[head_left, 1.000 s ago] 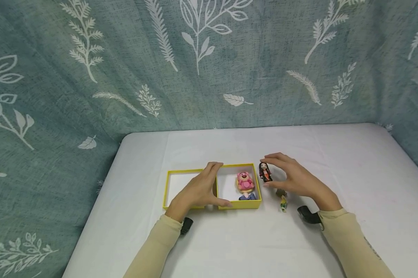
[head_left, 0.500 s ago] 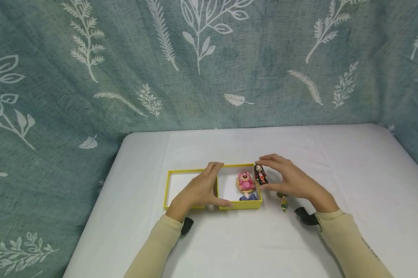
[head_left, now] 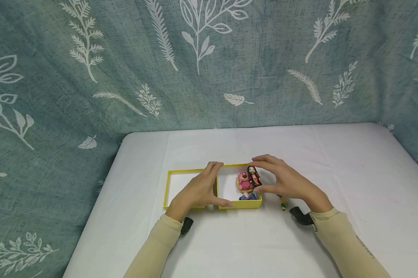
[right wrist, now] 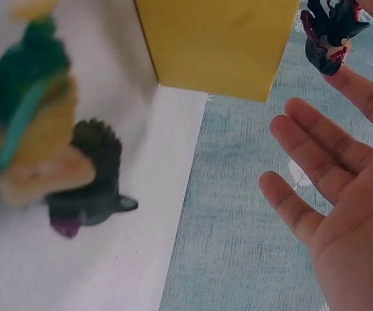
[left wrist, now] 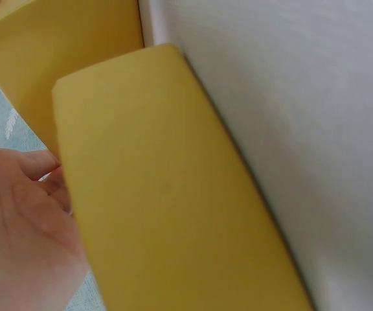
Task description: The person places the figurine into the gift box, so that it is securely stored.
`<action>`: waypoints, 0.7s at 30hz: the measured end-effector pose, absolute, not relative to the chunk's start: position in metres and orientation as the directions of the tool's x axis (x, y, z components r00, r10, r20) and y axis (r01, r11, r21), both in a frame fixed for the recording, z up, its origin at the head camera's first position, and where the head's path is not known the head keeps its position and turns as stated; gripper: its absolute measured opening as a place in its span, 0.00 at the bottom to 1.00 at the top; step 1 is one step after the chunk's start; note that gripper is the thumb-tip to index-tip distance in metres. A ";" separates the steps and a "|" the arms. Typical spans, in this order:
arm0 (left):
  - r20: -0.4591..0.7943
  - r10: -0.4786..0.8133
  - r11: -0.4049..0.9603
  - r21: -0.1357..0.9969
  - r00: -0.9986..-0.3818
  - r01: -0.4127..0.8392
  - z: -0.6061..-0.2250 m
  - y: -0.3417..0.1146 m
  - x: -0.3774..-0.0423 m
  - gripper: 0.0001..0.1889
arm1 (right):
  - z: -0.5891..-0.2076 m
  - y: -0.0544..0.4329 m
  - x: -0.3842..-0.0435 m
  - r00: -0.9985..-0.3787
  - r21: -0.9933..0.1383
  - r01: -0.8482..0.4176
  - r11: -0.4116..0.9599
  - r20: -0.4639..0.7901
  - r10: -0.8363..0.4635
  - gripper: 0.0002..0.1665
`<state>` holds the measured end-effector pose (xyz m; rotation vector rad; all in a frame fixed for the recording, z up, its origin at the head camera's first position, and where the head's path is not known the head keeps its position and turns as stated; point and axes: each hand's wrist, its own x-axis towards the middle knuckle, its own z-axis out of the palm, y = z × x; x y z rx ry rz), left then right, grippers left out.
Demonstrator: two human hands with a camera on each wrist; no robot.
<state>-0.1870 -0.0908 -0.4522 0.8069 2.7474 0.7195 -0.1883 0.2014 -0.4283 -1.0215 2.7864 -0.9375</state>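
my right hand (head_left: 292, 183), right of the frame's centre, pinches the dark-haired figure (head_left: 254, 177) from end to end, a finger by its head and the thumb by its feet; the other fingers stand apart in the right wrist view. the figure is over the right part of the yellow box (head_left: 242, 204), just beside the pink bear (head_left: 243, 182); whether the two touch, i cannot tell. a blue piece (head_left: 247, 197) shows near the box's front wall, partly hidden.

my left hand (head_left: 200, 189), in the middle of the frame, spans that box at its left end, fingers at the back edge and thumb at the front. to its left is the yellow-edged tray (head_left: 166, 189).

as i judge it, a light, level pinch suits so small a figure, since its long hair could snag on the bear. i would lean it toward the right wall, away from bear and blue piece, and press only gently with the left so the wall does not bow. my wrist should stay high: the green-and-yellow figure (head_left: 283, 204) and the dark figure (right wrist: 99, 175) are near under it.
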 end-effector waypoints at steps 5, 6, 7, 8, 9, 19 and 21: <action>-0.035 0.550 0.732 0.501 -0.835 0.461 -0.453 -0.091 -0.188 0.65 | -0.427 0.191 -0.189 -0.765 -0.552 -0.601 0.578 0.187 -0.616 0.42; -0.033 0.550 0.732 0.501 -0.835 0.462 -0.453 -0.091 -0.188 0.65 | -0.428 0.189 -0.189 -0.761 -0.550 -0.606 0.575 0.191 -0.620 0.42; -0.030 0.551 0.730 0.502 -0.834 0.464 -0.453 -0.091 -0.188 0.65 | -0.428 0.186 -0.189 -0.758 -0.552 -0.609 0.570 0.191 -0.624 0.42; -0.027 0.551 0.728 0.504 -0.834 0.465 -0.453 -0.091 -0.188 0.65 | -0.428 0.184 -0.189 -0.751 -0.552 -0.616 0.562 0.198 -0.630 0.42; -0.027 0.552 0.726 0.508 -0.834 0.464 -0.453 -0.091 -0.188 0.65 | -0.429 0.181 -0.190 -0.747 -0.555 -0.620 0.555 0.199 -0.635 0.42; -0.027 0.558 0.716 0.520 -0.830 0.465 -0.453 -0.091 -0.188 0.66 | -0.440 0.167 -0.192 -0.710 -0.550 -0.657 0.515 0.223 -0.668 0.43; -0.022 0.559 0.715 0.519 -0.829 0.469 -0.453 -0.092 -0.188 0.65 | -0.441 0.166 -0.192 -0.701 -0.539 -0.671 0.508 0.241 -0.671 0.43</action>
